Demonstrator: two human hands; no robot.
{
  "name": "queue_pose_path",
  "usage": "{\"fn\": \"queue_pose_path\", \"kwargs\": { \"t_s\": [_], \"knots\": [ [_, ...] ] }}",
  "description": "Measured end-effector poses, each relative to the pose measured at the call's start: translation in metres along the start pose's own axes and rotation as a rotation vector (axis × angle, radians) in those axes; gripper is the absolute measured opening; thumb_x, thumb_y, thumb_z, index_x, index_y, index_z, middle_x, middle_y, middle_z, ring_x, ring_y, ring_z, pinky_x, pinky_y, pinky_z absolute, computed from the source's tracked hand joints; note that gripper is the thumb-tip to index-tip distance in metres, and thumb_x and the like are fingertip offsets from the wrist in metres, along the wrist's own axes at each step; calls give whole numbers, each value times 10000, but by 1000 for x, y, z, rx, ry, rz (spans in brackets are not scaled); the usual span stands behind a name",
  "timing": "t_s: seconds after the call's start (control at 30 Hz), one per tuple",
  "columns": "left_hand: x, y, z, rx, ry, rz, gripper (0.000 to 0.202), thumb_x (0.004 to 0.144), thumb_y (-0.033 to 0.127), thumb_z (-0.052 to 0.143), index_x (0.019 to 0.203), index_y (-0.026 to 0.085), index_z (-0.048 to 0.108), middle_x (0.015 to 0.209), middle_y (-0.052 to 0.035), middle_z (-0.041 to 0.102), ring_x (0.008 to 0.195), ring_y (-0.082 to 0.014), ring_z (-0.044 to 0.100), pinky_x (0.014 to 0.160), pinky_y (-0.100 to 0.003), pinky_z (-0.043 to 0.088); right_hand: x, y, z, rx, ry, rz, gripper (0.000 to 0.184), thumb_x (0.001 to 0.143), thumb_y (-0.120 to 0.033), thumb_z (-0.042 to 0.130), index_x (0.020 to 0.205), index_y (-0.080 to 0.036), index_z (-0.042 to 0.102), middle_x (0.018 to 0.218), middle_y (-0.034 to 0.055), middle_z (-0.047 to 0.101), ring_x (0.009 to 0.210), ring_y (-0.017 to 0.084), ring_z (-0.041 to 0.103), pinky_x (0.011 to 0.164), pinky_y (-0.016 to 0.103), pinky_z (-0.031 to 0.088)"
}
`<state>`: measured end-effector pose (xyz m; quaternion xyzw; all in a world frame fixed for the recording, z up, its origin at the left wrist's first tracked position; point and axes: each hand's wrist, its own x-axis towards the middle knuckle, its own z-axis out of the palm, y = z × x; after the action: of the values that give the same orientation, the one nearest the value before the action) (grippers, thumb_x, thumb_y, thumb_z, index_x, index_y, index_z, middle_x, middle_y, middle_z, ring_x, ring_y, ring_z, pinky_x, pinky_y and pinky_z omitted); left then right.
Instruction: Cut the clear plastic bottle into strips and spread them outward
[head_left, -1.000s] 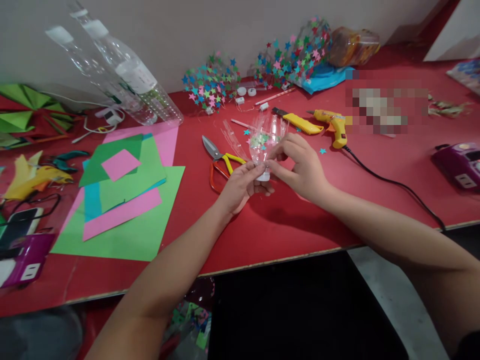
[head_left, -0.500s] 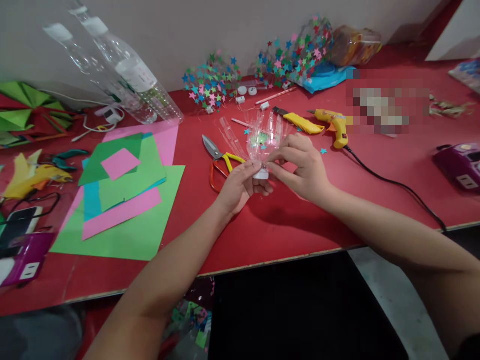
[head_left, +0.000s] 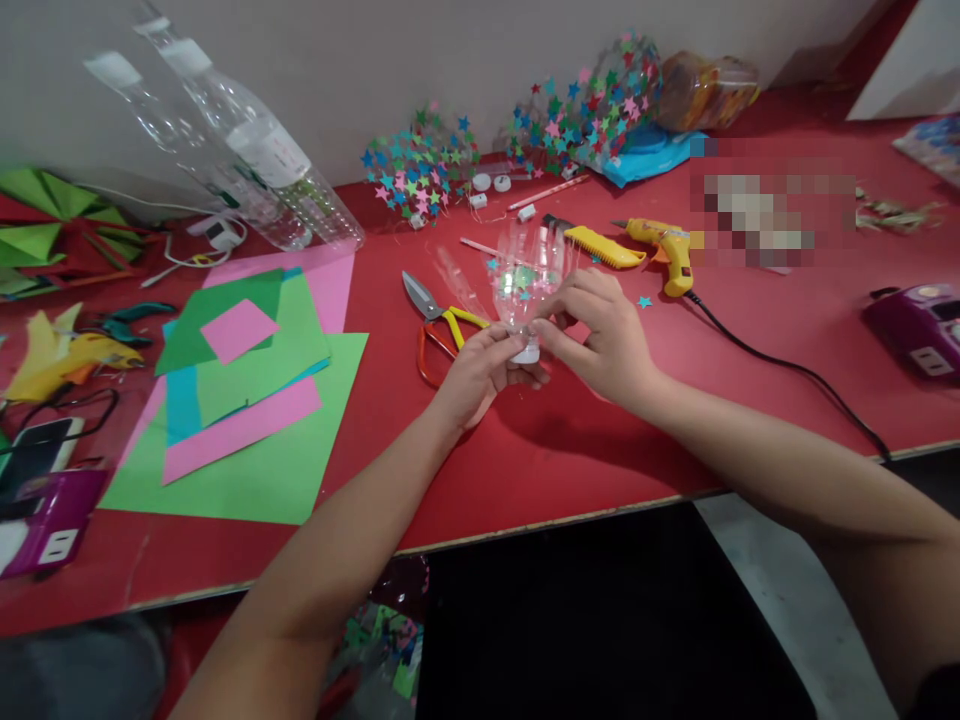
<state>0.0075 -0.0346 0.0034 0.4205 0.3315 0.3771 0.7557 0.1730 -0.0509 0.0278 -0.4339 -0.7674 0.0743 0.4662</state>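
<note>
A clear plastic bottle top (head_left: 517, 290), its wall cut into strips that fan out away from me, is held cap-end toward me. My left hand (head_left: 487, 370) is closed round its neck and white cap (head_left: 528, 352), thumb on top. My right hand (head_left: 600, 325) pinches a strip at the bottle's right side, close to the neck; the fingertips partly hide the spot. Just left of the bottle lie pliers (head_left: 442, 320) with red and yellow handles. Beyond it are a yellow box cutter (head_left: 604, 247) and a yellow glue gun (head_left: 671, 250).
Stacked coloured paper (head_left: 247, 400) covers the red table's (head_left: 600, 450) left part, with two plastic bottles (head_left: 262, 150) behind. Star-covered balls (head_left: 424, 165) stand by the wall. The glue gun's black cord (head_left: 787, 365) runs to the front edge. Purple devices (head_left: 919, 330) lie at the right and left.
The bottle top has turned slightly in my left hand, so its cap shows more. My right fingers have shifted a little along its side.
</note>
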Motion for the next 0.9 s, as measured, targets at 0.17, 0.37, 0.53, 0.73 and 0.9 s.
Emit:
{"fn": "queue_pose_path", "kwargs": {
  "t_s": [0.17, 0.37, 0.53, 0.73, 0.9],
  "knots": [
    [1, 0, -2, 10, 13, 5, 325, 696, 372, 780, 853, 134, 623, 695, -4, 664, 550, -102, 626, 550, -222, 504, 0, -2, 0, -41, -41, -40, 157, 891, -242, 534, 775, -200, 630, 745, 20, 576, 736, 174, 505, 788, 370, 366],
    [-1, 2, -3, -27, -32, -5, 272, 761, 376, 714, 856, 126, 662, 648, -25, 669, 555, -112, 634, 556, -212, 508, 2, 3, -1, -50, 6, -18, 165, 902, -268, 542, 820, -208, 672, 759, 19, 576, 768, 185, 526, 795, 378, 367],
    [0, 2, -5, -59, -49, 6, 252, 775, 344, 688, 882, 115, 681, 706, -43, 694, 585, -118, 654, 556, -205, 517, 2, 6, -2, -51, 13, -7, 146, 896, -261, 552, 836, -213, 677, 760, 14, 566, 762, 182, 522, 795, 384, 368],
    [1, 1, -5, -74, -57, -1, 234, 764, 340, 686, 857, 126, 675, 635, -29, 674, 570, -123, 648, 562, -214, 517, 2, 5, -1, -50, 32, -57, 169, 918, -261, 525, 876, -218, 683, 782, 27, 575, 777, 190, 525, 776, 382, 377],
    [0, 0, -3, -47, -35, -7, 244, 753, 346, 695, 856, 128, 658, 675, -36, 690, 570, -124, 647, 565, -227, 520, 2, 4, 0, -92, -2, -24, 168, 909, -242, 522, 879, -215, 685, 789, 31, 591, 786, 194, 533, 785, 384, 379]
  ]
}}
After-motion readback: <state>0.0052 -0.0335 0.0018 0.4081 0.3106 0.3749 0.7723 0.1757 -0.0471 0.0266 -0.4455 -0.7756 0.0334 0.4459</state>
